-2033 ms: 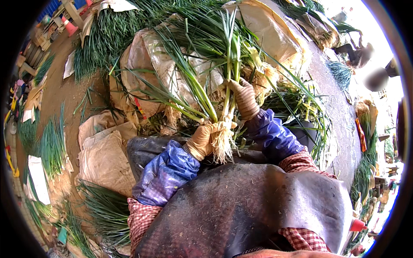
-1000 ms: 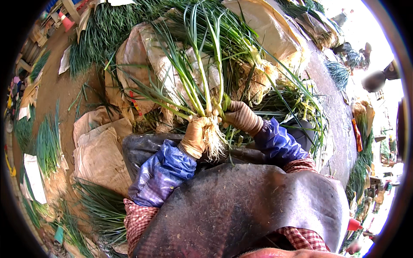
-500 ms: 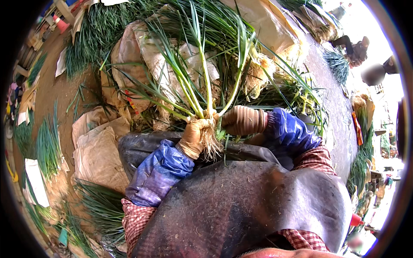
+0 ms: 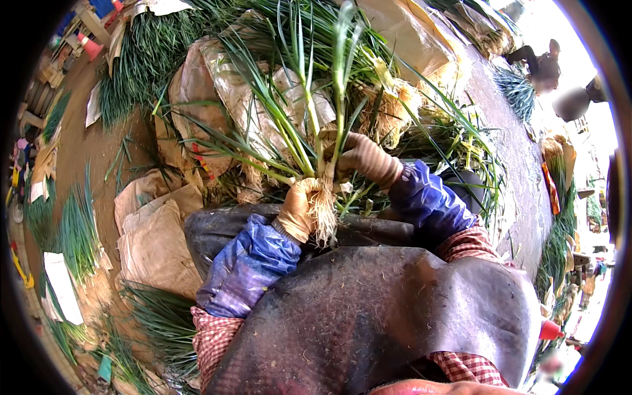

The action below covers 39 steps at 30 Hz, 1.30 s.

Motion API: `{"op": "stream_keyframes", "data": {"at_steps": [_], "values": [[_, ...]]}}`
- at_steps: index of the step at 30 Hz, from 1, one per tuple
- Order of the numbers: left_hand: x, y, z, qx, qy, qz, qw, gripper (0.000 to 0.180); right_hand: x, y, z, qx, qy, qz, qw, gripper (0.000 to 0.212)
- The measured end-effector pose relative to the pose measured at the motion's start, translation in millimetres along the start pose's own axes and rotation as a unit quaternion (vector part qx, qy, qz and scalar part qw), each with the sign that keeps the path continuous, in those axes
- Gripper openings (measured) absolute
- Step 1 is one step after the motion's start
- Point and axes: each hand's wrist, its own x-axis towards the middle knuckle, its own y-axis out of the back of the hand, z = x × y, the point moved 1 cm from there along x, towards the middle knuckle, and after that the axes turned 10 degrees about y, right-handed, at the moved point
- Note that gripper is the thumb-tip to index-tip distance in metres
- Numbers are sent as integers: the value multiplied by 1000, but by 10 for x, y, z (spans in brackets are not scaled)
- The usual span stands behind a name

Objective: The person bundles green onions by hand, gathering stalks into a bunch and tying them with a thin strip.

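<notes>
My left hand (image 4: 298, 209), in a tan glove, is closed around a few green onions (image 4: 299, 148) just above their roots. Their pale, stringy roots (image 4: 322, 214) hang below the fist, and the leaves fan up and away. My right hand (image 4: 368, 158), in a brown striped glove, is bent round the rightmost stalks a little higher up; part of its fingers is behind the stems. A peeled-looking bundle of green onions with straw-coloured roots (image 4: 398, 108) lies just beyond my right hand.
Loose green trimmings (image 4: 438, 148) lie right of the bundle. Brown sacking (image 4: 158, 230) lies to the left, with more green onion piles (image 4: 158, 59) behind. A dark apron (image 4: 342, 309) covers my lap. Other people (image 4: 543, 69) are at the far right.
My right hand has moved up and slightly left, from beside the roots to the stalks. The right-hand green onion, earlier slanting outward, now stands nearly upright. My left hand stays about where it was.
</notes>
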Motion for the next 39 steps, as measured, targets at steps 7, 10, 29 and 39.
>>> {"op": "stream_keyframes", "data": {"at_steps": [7,10,29,39], "values": [[-56,-23,19,49,-63,41,996,19,-13,-134,99,-407,119,-33,905,15],[46,226,28,-46,-23,-51,997,18,-93,-292,-62,-518,288,-84,801,11],[-566,-324,326,-77,-100,-275,953,47,1107,-251,30,-616,85,3,783,91],[-509,-390,402,54,-130,-206,968,47,411,216,1804,-620,36,-348,702,23]]}}
